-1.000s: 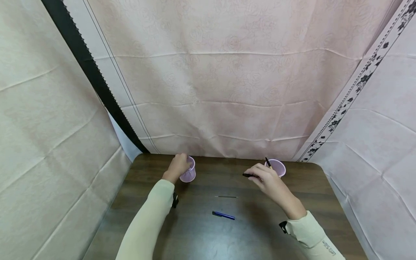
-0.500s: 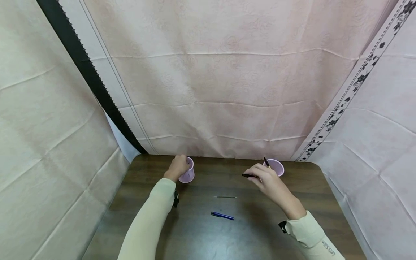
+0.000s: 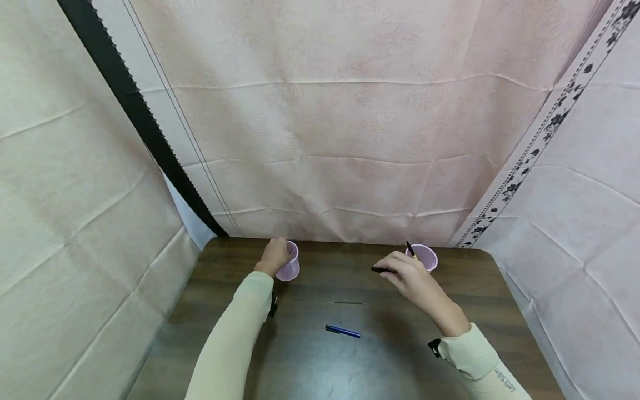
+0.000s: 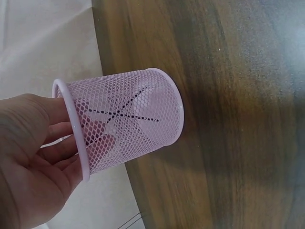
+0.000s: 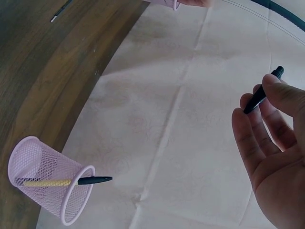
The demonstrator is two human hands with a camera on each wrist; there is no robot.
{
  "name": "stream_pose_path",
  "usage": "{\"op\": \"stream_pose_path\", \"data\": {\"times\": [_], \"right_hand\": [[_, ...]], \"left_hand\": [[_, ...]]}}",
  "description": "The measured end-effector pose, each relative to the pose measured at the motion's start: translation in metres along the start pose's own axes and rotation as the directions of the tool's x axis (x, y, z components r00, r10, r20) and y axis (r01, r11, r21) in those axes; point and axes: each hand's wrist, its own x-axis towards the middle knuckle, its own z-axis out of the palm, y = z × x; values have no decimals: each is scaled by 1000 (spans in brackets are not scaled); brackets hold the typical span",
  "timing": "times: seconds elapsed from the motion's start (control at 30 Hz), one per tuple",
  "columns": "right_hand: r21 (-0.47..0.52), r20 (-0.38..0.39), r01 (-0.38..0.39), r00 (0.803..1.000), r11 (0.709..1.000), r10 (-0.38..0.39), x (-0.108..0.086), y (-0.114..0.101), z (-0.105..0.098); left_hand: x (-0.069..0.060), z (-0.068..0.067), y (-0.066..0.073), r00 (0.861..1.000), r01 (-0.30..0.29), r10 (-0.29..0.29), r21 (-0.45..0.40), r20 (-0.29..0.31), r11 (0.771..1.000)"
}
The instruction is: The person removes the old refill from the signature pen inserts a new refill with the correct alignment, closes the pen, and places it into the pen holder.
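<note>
In the head view my left hand (image 3: 273,258) has its fingers inside the rim of a purple mesh cup (image 3: 290,271) at the table's back left. The left wrist view shows those fingers (image 4: 107,143) through the mesh of the cup (image 4: 153,107), loosely extended; dark dotted lines cross on it, and whether they are things inside I cannot tell. My right hand (image 3: 412,280) pinches a short black pen (image 5: 260,98) between thumb and fingers. Near it stands a second purple cup (image 5: 52,167) with a yellow-and-black pen (image 5: 95,180) leaning out.
A blue pen (image 3: 342,331) and a thin dark stick (image 3: 347,303) lie on the wooden table (image 3: 300,361) between my forearms. Pale cloth (image 3: 350,122) hangs behind the table and on both sides. Both cups stand near the back edge.
My left forearm has shifted slightly to the right, while that hand's fingers remain in the cup. My right hand has stayed almost still, holding the black pen.
</note>
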Motion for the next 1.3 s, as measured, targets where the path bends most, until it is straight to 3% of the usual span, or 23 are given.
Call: {"op": "stream_pose_path", "data": {"times": [0.33,0.87,1.17,1.3], "right_hand": [[0,30,-27,999,1000,27,2,1,-3],[-4,-6,-12,1000,1000,12,0,2,-3],[11,0,-22,1000,1000,22,-1,2,-5],[20,24,-44,999,999,44,-1,1,-8]], "left_hand": [[8,6,-1,999,22,-22,7,47,1000],[20,12,-3,993,66,-67,16,101,998],[24,17,-2,996,57,-61,61,67,997],[18,15,2,996,56,-60,66,66,996]]}}
